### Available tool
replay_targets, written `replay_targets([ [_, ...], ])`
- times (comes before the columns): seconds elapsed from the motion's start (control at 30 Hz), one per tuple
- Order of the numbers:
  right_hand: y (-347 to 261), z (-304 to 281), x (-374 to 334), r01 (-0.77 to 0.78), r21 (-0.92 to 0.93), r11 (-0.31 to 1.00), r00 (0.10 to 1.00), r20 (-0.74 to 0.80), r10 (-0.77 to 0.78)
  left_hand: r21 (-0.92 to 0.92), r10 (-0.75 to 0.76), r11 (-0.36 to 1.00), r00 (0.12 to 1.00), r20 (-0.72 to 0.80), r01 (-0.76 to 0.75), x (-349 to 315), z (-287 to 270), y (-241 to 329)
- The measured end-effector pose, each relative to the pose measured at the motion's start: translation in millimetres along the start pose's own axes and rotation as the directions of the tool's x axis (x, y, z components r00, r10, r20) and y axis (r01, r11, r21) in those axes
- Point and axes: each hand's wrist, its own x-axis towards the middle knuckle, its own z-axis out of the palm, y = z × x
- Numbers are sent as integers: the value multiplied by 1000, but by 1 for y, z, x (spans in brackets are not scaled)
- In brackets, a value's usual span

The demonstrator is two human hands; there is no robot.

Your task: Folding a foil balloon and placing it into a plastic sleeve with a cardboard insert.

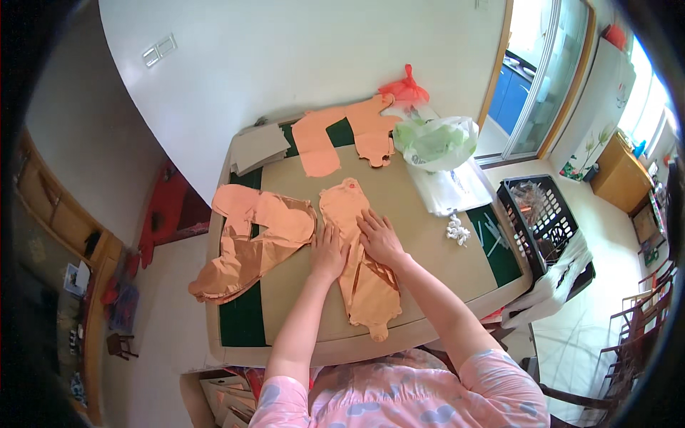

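Observation:
A flat, copper-coloured foil balloon [371, 285] lies lengthwise in front of me on the cardboard-covered table. My left hand [329, 254] lies flat on its left edge, fingers stretched forward. Across from it, my right hand [379, 237] presses flat on the balloon's right side, fingers spread and pointing up and left. Creases and shiny patches show on the foil below the hands. To the left rests a pile of similar foil balloons [260, 239], crumpled toward its near end. More flat copper balloons [317, 146] are spread at the far side of the table.
Grey sheets [258, 148] are stacked at the far left corner. A white-green plastic bag [437, 143], clear bags [453, 189] and a small white bundle [457, 231] sit to the right. A black basket [556, 214] stands beyond the right edge; a box [217, 399] sits below, near left.

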Motion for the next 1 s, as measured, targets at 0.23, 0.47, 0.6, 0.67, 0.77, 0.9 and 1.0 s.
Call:
replay_targets([
  [0.23, 3, -4, 4, 16, -27, 1000, 997, 71, -14, 36, 38, 999, 996, -82, -35, -1, 3, 1],
  [0.47, 13, 1, 1, -26, -11, 1000, 996, 80, 27, 4, 150, 988, 979, 141, -152, -68, -31, 14],
  [0.6, 8, 3, 4, -20, -10, 1000, 997, 70, 21, -45, 159, 987, 970, 182, -153, -117, -52, 15],
  [0.67, 10, 2, 5, -11, -14, 1000, 999, 34, 12, -48, 147, 989, 967, 208, -139, -131, -58, 18],
  [0.77, 9, 3, 7, 16, -31, 999, 999, 37, -15, -55, 121, 992, 966, 229, -111, -146, -66, 21],
  [0.9, 10, -1, 4, -17, -31, 999, 995, 94, 20, -52, 146, 989, 959, 244, -137, -138, -83, 21],
  [1.0, 7, -3, 4, -10, -52, 999, 995, 97, 15, -65, 170, 985, 976, 139, -162, -102, -85, 6],
])
